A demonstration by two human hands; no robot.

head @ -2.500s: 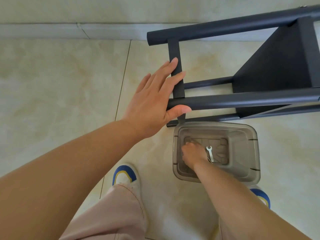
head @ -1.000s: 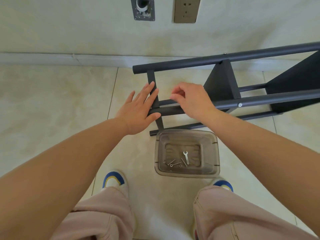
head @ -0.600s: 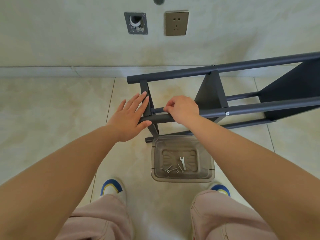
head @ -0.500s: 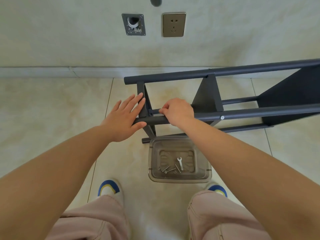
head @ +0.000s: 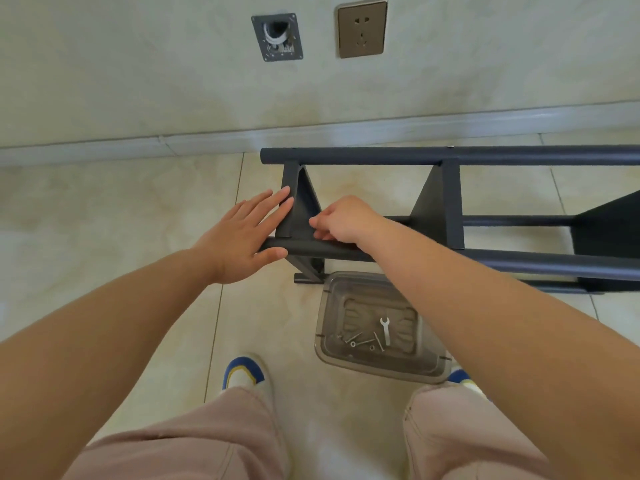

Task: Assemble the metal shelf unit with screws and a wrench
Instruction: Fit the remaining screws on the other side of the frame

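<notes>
Head view — left hand (head: 239, 242) flat against shelf unit (head: 446, 202), right hand (head: 341, 220) pinching at its panel.

Left hand (head: 242, 242) flat on shelf frame (head: 450, 155), right hand (head: 343, 220) at panel (head: 298, 206)

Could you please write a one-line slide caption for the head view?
Left hand steadies the dark shelf frame while right hand works its end joint; wrench lies in the tray.

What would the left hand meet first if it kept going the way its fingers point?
The left hand already has fingertips on the end shelf panel; going on, that panel blocks it, probably.
</notes>
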